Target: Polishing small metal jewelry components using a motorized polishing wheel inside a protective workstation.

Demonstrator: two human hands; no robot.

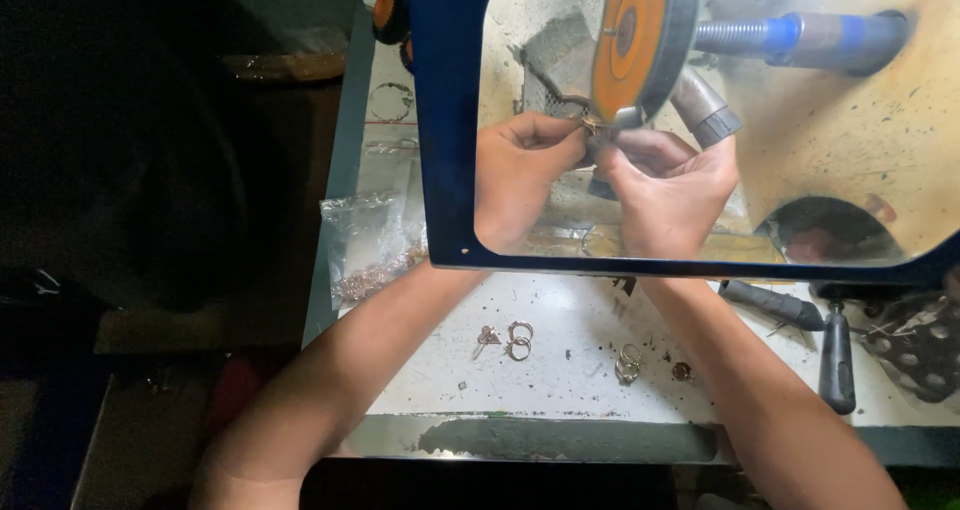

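Hands (600,165) at wheel (632,40), bag (368,245) holding rings

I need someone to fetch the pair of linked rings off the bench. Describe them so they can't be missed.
Start at the blue-framed clear shield over the white bench. Below its lower edge, between the person's forearms, lie the linked rings, nearer the left arm. Unlike the stacked rings to their right, they lie flat as two open overlapping circles, beside a small pendant.

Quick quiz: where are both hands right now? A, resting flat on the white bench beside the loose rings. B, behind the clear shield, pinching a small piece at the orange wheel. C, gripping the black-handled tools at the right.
B: the left hand and right hand meet behind the clear shield, fingers pinching a small metal piece at the orange wheel; the loose rings lie untouched.
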